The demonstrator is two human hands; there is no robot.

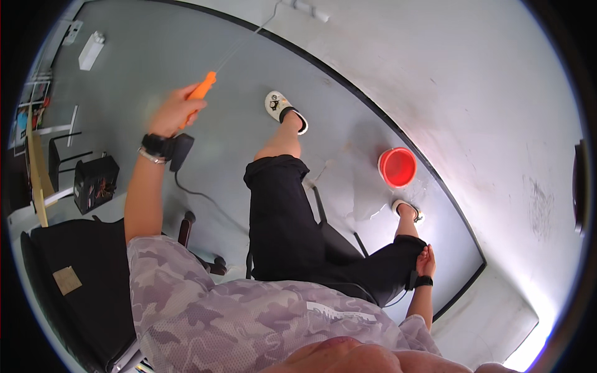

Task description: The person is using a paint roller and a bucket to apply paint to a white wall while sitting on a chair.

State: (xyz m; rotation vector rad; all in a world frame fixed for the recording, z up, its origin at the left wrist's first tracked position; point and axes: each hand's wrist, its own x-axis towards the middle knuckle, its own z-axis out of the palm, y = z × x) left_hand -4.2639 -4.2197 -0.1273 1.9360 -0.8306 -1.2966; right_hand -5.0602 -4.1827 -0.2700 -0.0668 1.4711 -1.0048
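Note:
Raised out to the left, my left hand (177,110) is closed round the orange handle of a paint roller (203,87). From that handle a thin grey metal rod runs up and away to a white roller sleeve (306,9) against the pale wall. My right hand (426,261) lies against the rolled hem of my black trousers (398,258) at the right knee, its fingers loosely bent and nothing seen in them. Beyond that knee, on the wet floor by the wall, stands a red bucket (398,167).
A dark skirting strip (367,93) divides the grey floor (230,124) from the wall. At the left are a black office chair (81,261), a black crate (96,183) and a wooden-edged table (38,174). A white box (91,51) stands farther off.

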